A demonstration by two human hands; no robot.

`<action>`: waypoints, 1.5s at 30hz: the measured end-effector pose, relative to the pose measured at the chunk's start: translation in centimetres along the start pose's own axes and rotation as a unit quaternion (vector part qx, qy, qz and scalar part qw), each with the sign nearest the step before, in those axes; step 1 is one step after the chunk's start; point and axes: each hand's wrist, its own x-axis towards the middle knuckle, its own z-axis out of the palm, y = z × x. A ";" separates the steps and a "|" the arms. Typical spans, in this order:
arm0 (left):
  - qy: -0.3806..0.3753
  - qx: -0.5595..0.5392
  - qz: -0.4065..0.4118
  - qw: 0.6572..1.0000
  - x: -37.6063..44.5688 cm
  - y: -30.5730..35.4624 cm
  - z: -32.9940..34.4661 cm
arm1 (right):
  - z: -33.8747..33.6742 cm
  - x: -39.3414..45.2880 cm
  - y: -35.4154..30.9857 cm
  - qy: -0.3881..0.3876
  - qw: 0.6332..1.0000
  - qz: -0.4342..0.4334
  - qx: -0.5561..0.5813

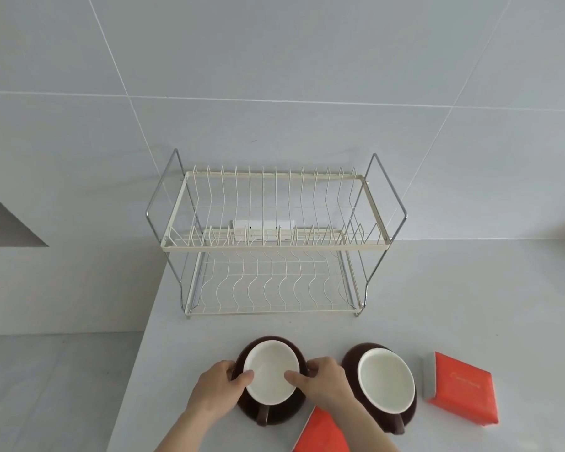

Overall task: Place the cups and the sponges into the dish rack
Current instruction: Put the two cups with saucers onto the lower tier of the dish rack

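I have both hands, left hand (224, 384) and right hand (320, 380), clamped on the brown cup (271, 375); second cup (385, 380) just right, dish rack (274, 246) beyond, seemingly bare.

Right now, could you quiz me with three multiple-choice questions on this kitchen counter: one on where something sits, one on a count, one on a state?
1. Where is the dish rack?
A. Against the wall
B. On the floor
C. Beside the cups

2. How many orange sponges show?
A. One
B. Two
C. Four

3. The left cup is:
A. In the rack
B. Upside down
C. Gripped by both hands

Answers: A, its back meets the tiles; B, near sponge and right sponge; C, left hand and right hand clasp its rim.
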 end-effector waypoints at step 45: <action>0.169 -0.072 0.004 0.983 12.2 8.8 -11.0 | -1.6 13.3 -17.2 0.040 0.988 -0.092 0.119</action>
